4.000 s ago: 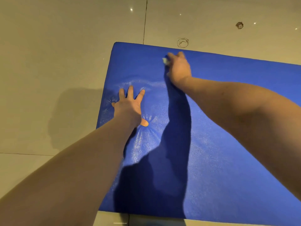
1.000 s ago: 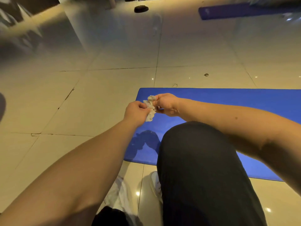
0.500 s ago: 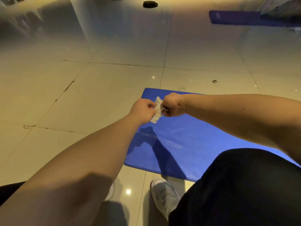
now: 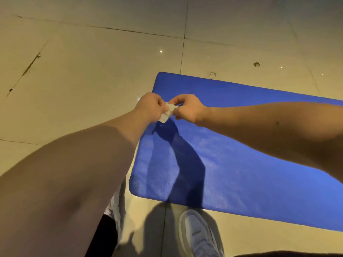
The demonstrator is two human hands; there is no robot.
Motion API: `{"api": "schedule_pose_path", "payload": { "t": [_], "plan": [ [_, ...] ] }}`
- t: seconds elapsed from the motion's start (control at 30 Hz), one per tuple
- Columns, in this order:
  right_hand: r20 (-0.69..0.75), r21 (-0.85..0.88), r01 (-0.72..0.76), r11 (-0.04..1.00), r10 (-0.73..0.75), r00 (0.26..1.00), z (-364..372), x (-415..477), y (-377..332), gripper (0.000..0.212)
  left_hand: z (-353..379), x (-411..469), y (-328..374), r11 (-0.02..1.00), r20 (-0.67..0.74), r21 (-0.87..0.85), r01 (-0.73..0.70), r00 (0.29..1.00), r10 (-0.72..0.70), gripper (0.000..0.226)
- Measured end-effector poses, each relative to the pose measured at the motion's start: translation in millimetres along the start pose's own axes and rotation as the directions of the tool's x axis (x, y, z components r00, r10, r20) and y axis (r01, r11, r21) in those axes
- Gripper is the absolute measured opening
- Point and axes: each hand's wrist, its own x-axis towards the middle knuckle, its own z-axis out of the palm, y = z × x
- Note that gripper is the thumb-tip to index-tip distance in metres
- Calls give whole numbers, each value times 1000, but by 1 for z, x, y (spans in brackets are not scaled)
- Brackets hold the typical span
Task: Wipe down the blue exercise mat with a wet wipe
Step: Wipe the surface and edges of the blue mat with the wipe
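Observation:
The blue exercise mat (image 4: 241,164) lies flat on the tiled floor, running from centre to the right edge of the view. Above its left end I hold a crumpled white wet wipe (image 4: 168,113) in the air between both hands. My left hand (image 4: 151,106) pinches the wipe's left side with curled fingers. My right hand (image 4: 187,106) pinches its right side. Neither hand touches the mat. Both arms cast a dark shadow across the mat's left part.
Beige floor tiles (image 4: 83,80) surround the mat, with cracks at the left and a small round hole (image 4: 256,64) beyond the mat's far edge. My white shoe (image 4: 198,234) stands on the floor just in front of the mat's near edge.
Four seconds ago my right hand wiped the mat while my left pressed on it; since then both hands lifted and took hold of the wipe. Over the last second the view tilted down.

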Motion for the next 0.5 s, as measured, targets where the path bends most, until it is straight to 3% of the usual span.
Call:
{"api": "schedule_pose_path", "payload": {
  "t": [0.13, 0.33, 0.5],
  "plan": [
    [-37, 67, 5, 998, -3, 999, 7, 28, 23, 16, 12, 32, -11, 999, 39, -47, -23, 999, 25, 10],
    [-132, 213, -80, 974, 110, 985, 5, 73, 54, 23, 37, 70, -9, 992, 75, -104, -67, 994, 75, 11],
    [-242, 280, -195, 940, 266, 933, -1, 108, 80, 9, 57, 111, -22, 999, -26, 28, 38, 999, -37, 7]
  ]
}}
